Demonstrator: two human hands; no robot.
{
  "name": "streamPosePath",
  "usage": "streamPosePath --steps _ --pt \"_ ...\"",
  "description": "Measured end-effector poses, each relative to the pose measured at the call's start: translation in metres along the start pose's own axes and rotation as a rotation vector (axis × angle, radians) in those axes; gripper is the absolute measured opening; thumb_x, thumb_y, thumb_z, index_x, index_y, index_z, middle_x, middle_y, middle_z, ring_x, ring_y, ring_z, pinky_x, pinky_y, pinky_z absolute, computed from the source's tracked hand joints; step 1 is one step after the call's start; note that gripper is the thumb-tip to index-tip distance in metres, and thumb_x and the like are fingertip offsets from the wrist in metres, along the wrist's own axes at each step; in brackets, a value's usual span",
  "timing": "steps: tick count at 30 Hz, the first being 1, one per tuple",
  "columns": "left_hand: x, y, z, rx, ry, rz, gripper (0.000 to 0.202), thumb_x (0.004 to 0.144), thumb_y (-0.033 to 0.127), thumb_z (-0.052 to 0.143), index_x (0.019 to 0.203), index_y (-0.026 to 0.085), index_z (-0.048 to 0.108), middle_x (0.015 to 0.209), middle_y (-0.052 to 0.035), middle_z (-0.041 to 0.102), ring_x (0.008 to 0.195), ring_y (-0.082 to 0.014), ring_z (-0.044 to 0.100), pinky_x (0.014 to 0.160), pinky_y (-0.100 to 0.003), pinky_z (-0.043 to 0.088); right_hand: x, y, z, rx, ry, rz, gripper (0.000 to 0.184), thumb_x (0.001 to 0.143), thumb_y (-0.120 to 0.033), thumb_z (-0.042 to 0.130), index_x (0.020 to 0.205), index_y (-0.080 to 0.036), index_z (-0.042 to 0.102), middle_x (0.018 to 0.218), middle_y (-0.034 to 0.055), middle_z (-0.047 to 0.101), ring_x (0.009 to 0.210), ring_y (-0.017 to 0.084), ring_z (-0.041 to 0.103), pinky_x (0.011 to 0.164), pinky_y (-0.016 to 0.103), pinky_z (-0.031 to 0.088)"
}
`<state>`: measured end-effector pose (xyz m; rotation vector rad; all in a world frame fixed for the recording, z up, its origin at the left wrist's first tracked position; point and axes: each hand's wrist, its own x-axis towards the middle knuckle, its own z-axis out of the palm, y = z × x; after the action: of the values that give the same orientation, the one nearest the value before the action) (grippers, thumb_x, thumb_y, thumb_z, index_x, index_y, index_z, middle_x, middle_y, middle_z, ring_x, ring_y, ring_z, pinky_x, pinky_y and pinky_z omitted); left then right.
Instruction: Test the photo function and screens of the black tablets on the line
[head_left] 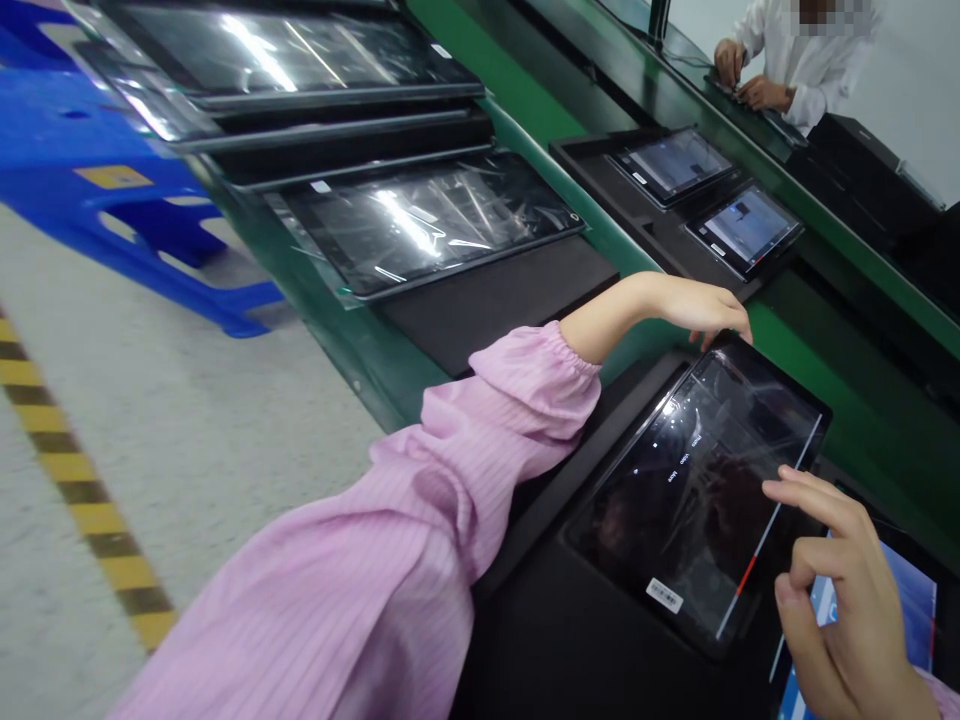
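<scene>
- By the loosely bent, bare right hand (pixel 847 580), grasping nothing, a flat, blue-lit tablet (pixel 916 595) was partly blocked.
- Beyond, a glossy black rectangular tablet (pixel 675 510) was supported on a matte black base (pixel 525 660); presumably stiff, slick and fragile, it was best held by its edges.
- Its far corner was met by the curled left hand (pixel 705 305); whether it was gripped could not be told.
- Farther off, a film-covered black panel (pixel 457 220) and a shallow black tray (pixel 607 195) were seen.

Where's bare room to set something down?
The green strip bordering the near tablet and the black tray looks free, as does the black board showing beside the wrapped tablet. Crowded: around the right hand, by the near tablet and blue-lit screen.
</scene>
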<state>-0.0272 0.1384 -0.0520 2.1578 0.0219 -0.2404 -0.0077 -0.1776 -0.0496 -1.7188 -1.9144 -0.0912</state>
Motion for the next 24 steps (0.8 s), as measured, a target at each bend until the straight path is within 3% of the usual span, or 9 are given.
streamPosePath --steps 3,6,10,13,17,22,24 --pt "0.007 -0.003 0.002 -0.050 -0.054 0.033 0.054 0.079 0.036 0.043 0.119 0.016 0.073 0.112 -0.0082 0.072 0.091 -0.0230 0.061 0.062 -0.025 0.047 -0.002 0.000 -0.001 0.010 0.001 0.018 0.016 0.088 -0.007 0.045 0.091 -0.023 0.045 0.126 0.0107 0.060 0.125 0.030 0.055 0.092 0.046 0.050" --pt "0.008 0.000 0.003 -0.055 -0.065 0.038 0.053 0.075 0.033 0.044 0.115 0.015 0.075 0.109 -0.0082 0.073 0.089 -0.0227 0.060 0.058 -0.025 0.045 -0.004 -0.002 0.002 0.026 0.019 0.056 0.014 0.090 -0.009 0.045 0.091 -0.023 0.044 0.126 0.0108 0.060 0.125 0.030 0.055 0.092 0.046 0.049" --pt "0.001 0.010 0.001 0.005 -0.011 0.029 0.052 0.075 0.030 0.044 0.113 0.011 0.074 0.109 -0.0091 0.072 0.086 -0.0216 0.060 0.061 -0.026 0.045 -0.011 -0.002 0.010 0.012 0.162 0.311 0.008 0.097 -0.018 0.050 0.104 -0.022 0.049 0.135 0.0135 0.052 0.130 0.032 0.049 0.097 0.050 0.044" --pt "-0.006 0.016 -0.002 0.049 0.008 0.044 0.051 0.075 0.028 0.044 0.115 0.011 0.071 0.111 -0.0093 0.071 0.086 -0.0207 0.059 0.065 -0.025 0.045 -0.021 0.002 0.016 0.045 0.245 0.501 0.027 0.099 -0.029 0.058 0.124 -0.022 0.051 0.146 0.0159 0.041 0.135 0.035 0.042 0.102 0.055 0.041" --pt "-0.017 0.022 -0.008 0.026 -0.008 0.084 0.051 0.073 0.027 0.047 0.118 0.014 0.070 0.115 -0.0074 0.070 0.090 -0.0216 0.060 0.067 -0.025 0.046 -0.036 0.017 0.025 0.277 0.339 0.660 0.040 0.101 -0.031 0.058 0.139 -0.028 0.044 0.154 0.0123 0.033 0.141 0.031 0.037 0.113 0.057 0.036" --pt "-0.028 0.027 -0.011 0.012 0.025 0.183 0.044 0.079 0.030 0.054 0.115 0.012 0.071 0.108 -0.0086 0.072 0.095 -0.0247 0.063 0.086 -0.032 0.048 -0.052 0.044 0.029 0.387 0.324 0.526 0.050 0.099 -0.024 0.062 0.144 -0.030 0.041 0.155 0.0111 0.035 0.140 0.027 0.041 0.107 0.046 0.048" --pt "-0.030 0.028 -0.011 0.017 0.049 0.215 0.040 0.082 0.032 0.058 0.114 0.012 0.072 0.108 -0.0095 0.073 0.098 -0.0254 0.064 0.092 -0.033 0.048 -0.052 0.045 0.029 0.401 0.326 0.513 0.054 0.098 -0.023 0.062 0.146 -0.029 0.038 0.154 0.0133 0.036 0.137 0.028 0.045 0.104 0.046 0.051"
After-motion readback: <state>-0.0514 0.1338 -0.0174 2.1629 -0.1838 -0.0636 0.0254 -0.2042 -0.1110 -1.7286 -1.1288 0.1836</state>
